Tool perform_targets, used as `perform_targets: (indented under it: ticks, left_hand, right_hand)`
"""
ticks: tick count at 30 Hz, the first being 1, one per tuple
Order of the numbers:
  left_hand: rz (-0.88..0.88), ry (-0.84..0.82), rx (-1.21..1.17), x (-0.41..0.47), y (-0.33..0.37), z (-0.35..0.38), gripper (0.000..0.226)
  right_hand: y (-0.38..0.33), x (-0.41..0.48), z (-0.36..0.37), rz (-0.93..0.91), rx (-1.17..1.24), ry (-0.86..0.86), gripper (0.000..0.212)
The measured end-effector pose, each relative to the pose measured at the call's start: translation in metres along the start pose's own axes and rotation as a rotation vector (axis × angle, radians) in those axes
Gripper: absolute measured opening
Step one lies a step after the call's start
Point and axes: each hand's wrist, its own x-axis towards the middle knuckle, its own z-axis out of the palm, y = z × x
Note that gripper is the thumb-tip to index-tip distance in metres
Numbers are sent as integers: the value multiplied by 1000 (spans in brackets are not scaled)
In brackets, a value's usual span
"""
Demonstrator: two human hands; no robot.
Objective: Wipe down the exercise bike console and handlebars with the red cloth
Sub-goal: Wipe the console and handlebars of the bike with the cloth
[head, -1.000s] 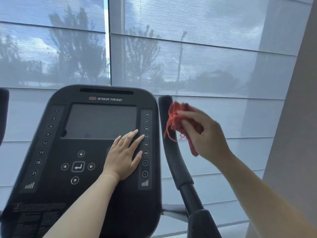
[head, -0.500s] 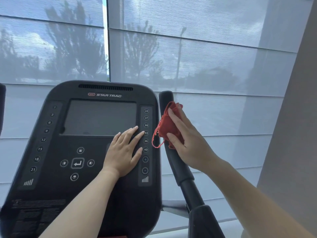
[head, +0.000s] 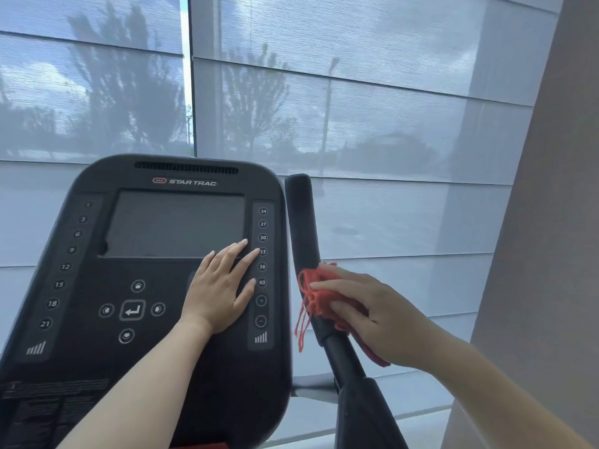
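Note:
The black Star Trac console [head: 97,319] fills the lower left, with a dark screen [head: 168,222] and button columns on both sides. My left hand [head: 218,291] lies flat on the console, fingers straight, tips at the screen's lower right corner. Just right of the console rises the black right handlebar [head: 301,215]. My right hand [head: 372,315] wraps the red cloth [head: 316,298] around the lower part of its padded grip. Frayed red threads hang from the cloth on the bar's left side.
Grey translucent roller blinds [head: 389,124] cover the window behind the bike. A grey wall or pillar [head: 544,222] stands close on the right. The handlebar's thicker base [head: 363,413] runs down to the lower edge.
My right hand has slid the red cloth down the right handlebar, from near its top to the lower end of the grip. The left hand has stayed flat on the console.

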Motion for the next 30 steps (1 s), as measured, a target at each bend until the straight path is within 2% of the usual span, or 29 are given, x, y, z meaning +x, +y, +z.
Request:
perform_targets:
  ticks: [3,7,16,22,26,30]
  left_hand:
    - [1,2,-9,0,0,0,56]
    - [0,2,1,0,-1,1,55]
    - [2,3,-3,1,-2,1,55]
    - [6,8,-4,0,-1,1,56]
    - [11,15,-18,0,0,1,56]
    - [7,13,-10,0,-1,1,56]
  right_hand:
    - [-9,1,2,54,-20,40,31]
    - [-16,0,4,68,-79,-57,39]
    - [-12,-13,-26,56,210,-99,58]
    - [2,-14,-10,-24,110,-96,48]
    - [7,-11,3,-50,-77,-112,47]
    - [7,-11,4,-29,9,-123,47]
